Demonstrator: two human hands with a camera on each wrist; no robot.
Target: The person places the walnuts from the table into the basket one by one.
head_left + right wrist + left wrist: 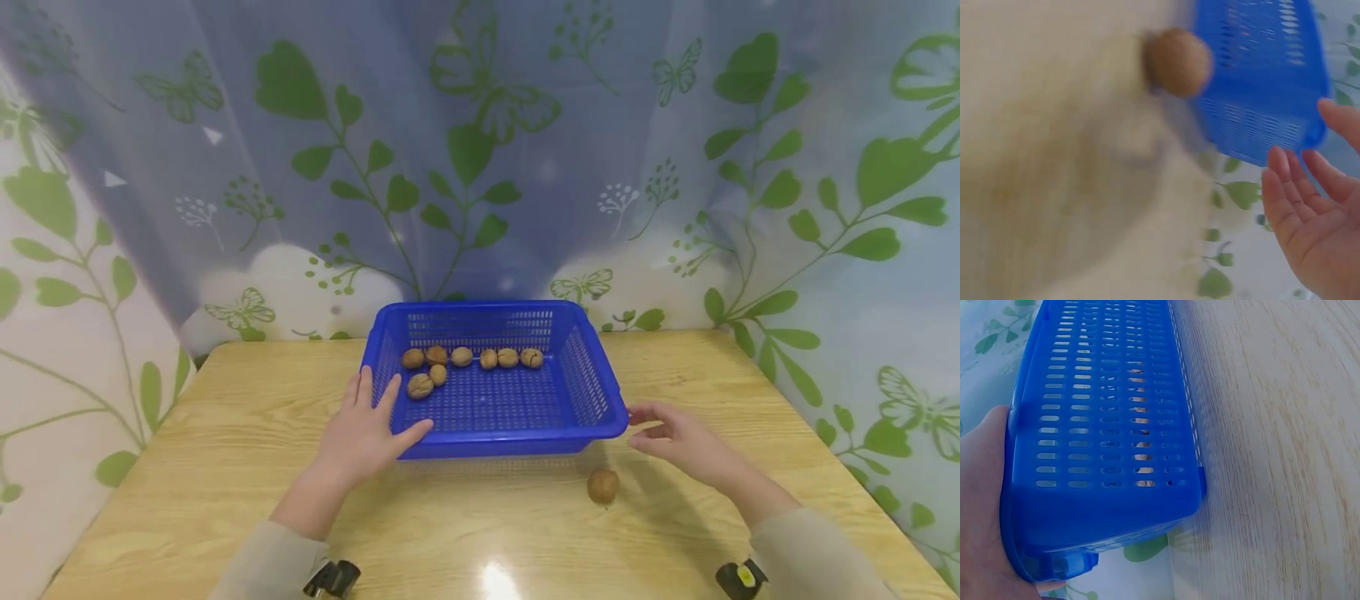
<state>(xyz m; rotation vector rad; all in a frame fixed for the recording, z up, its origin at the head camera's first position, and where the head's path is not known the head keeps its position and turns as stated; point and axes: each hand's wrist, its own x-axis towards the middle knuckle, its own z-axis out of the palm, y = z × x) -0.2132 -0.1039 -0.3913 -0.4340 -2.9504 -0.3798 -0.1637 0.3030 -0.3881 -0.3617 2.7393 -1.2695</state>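
Observation:
A blue plastic basket (483, 446) with slotted walls stands on the table, with several walnuts (507, 358) inside along its back and left. My left hand (363, 433) rests on the basket's front left corner, fingers spread and thumb over the front rim. In the left wrist view that hand (985, 506) lies along the rim. At the front right corner is my right hand (678, 442), fingers loosely bent and holding nothing; whether a fingertip touches the rim I cannot tell. One more walnut (603, 486) lies on the table in front of the basket, left of the right hand.
The wooden table (247, 417) carries the basket near its back edge. Behind and at both sides hangs a curtain (480, 167) printed with green leaves and butterflies. Light glares off the table's front.

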